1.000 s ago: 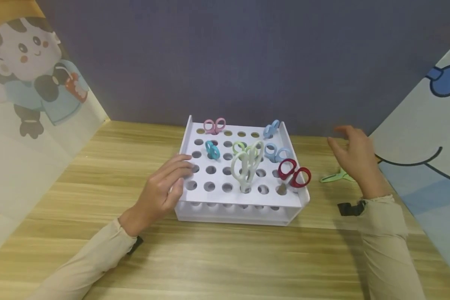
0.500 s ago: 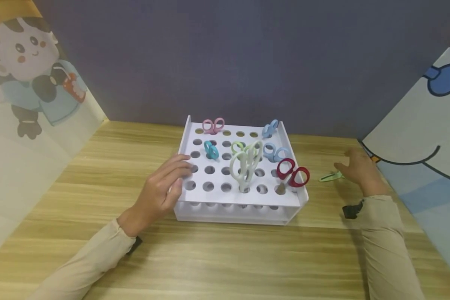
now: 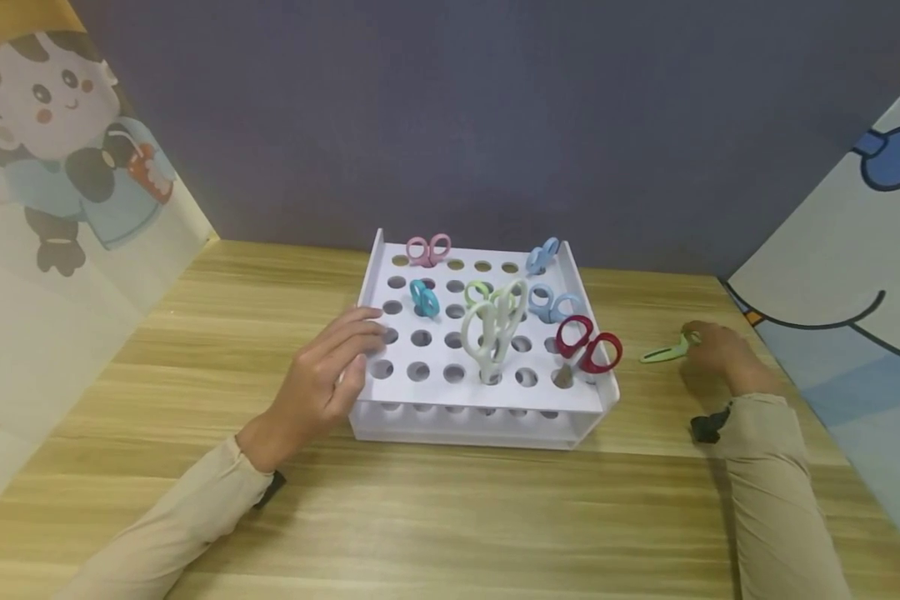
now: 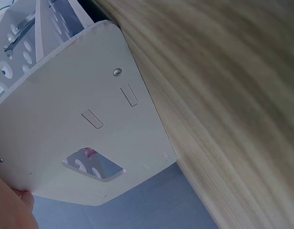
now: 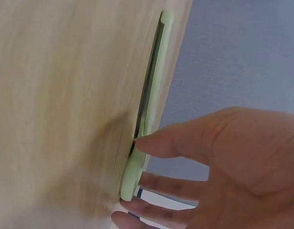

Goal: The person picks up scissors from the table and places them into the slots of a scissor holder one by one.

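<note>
A light-green pair of scissors [image 3: 666,353] lies on the wooden table right of the white rack [image 3: 435,392]. My right hand [image 3: 720,354] is at its handle. In the right wrist view, the thumb presses near the middle of the green scissors [image 5: 149,95], with the fingers curled at the handle end. Over the rack's left edge lie the fingers of my left hand [image 3: 318,379], fairly straight and resting on it. In the left wrist view part of that hand [image 4: 11,207] touches the rack's side panel [image 4: 85,138].
Upright in the rack's holes stand several scissors: pink [image 3: 428,251], teal [image 3: 424,298], white [image 3: 492,329], dark red [image 3: 589,344], light blue [image 3: 553,304] and others. A grey panel [image 3: 457,125] closes off the back. Walls with cartoon prints flank the table [image 3: 450,517].
My right hand has come down from above the table onto the green scissors' handle, and its fingers have closed in. The left hand and the rack stay where they were.
</note>
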Tool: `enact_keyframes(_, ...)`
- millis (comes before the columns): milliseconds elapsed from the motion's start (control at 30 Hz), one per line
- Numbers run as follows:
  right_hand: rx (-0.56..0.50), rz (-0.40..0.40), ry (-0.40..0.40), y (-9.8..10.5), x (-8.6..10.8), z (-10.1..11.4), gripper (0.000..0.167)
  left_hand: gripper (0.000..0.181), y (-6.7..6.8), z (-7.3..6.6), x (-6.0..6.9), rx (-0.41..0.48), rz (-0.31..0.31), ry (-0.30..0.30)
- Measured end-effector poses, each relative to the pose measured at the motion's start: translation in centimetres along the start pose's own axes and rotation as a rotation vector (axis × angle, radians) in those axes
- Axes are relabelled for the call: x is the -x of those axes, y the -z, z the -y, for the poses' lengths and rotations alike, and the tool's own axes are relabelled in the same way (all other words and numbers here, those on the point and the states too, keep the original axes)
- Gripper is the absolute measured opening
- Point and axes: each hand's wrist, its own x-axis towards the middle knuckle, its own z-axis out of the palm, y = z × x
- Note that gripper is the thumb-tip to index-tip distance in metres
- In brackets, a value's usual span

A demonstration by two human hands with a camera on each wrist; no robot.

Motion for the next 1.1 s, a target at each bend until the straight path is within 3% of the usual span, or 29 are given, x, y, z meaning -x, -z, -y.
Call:
enact_keyframes(167, -0.023, -0.001, -0.002, 0.3, 0.2, -0.2, 0.06, 0.036, 0.0, 0.0, 0.0, 0.004, -0.002, 0.001)
enact_keyframes(500, -0.124, 0.16, -0.005, 1.4, 1.1, 0.9, 0.074, 0.035, 0.1, -0.1, -0.1, -0.002, -0.011, -0.007)
enact_keyframes(633, -0.153, 0.191, -0.01, 1.6, 1.3, 1.2, 0.074, 0.035, 0.1, -0.1, -0.1, -0.003, -0.008, -0.006)
enact_keyframes(900, -0.171, 0.18, -0.034, 1.4, 1.2, 1.0, 0.076, 0.036, 0.2, -0.1, -0.1, 0.005, -0.009, 0.001)
enact_keyframes(1100, -0.288, 0.269, -0.01, 1.5, 0.9, 1.9, 0.064, 0.037, 0.1, -0.2, 0.0, 0.016, -0.004, 0.009)
